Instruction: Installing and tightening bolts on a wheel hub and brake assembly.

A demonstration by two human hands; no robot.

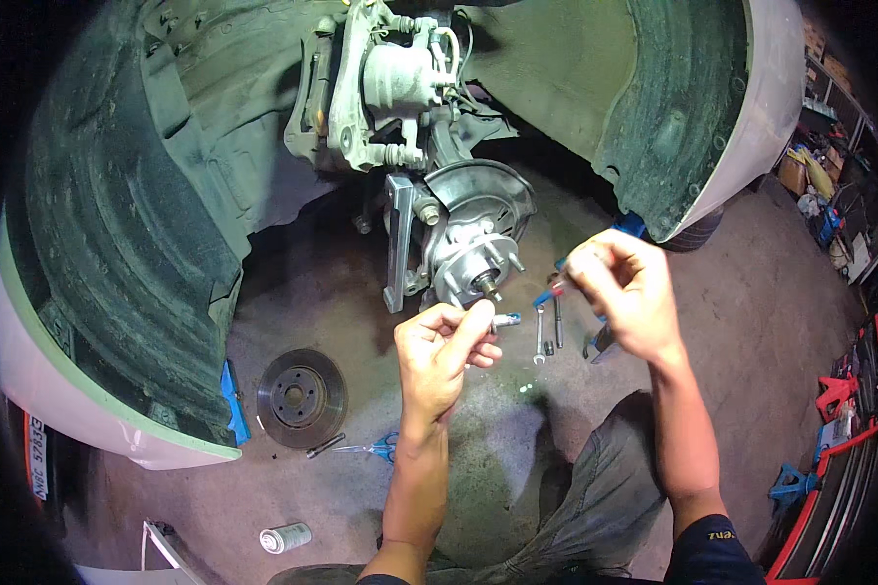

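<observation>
My left hand (439, 356) is closed in a pinch on a short metal pin (503, 320) whose free end looks blue. My right hand (629, 292), closed with thumb against fingers, grips a small slim red and blue item (550, 293); its kind I cannot make out. The two held things are a little apart. Just beyond my left hand is the bare wheel hub (473, 263) with its studs, backed by a dust shield (502, 190). A silver brake caliper (400, 78) sits above, and an upright metal bracket (398, 244) stands left of the hub.
A combination wrench (539, 336) and a dark rod-shaped tool (558, 324) lie on the floor between my hands. At left are a brake disc (302, 398), blue-handled scissors (385, 448) and a white can (285, 538). Fender liners (117, 234) flank the hub; a red-edged tool cabinet (839, 487) stands right.
</observation>
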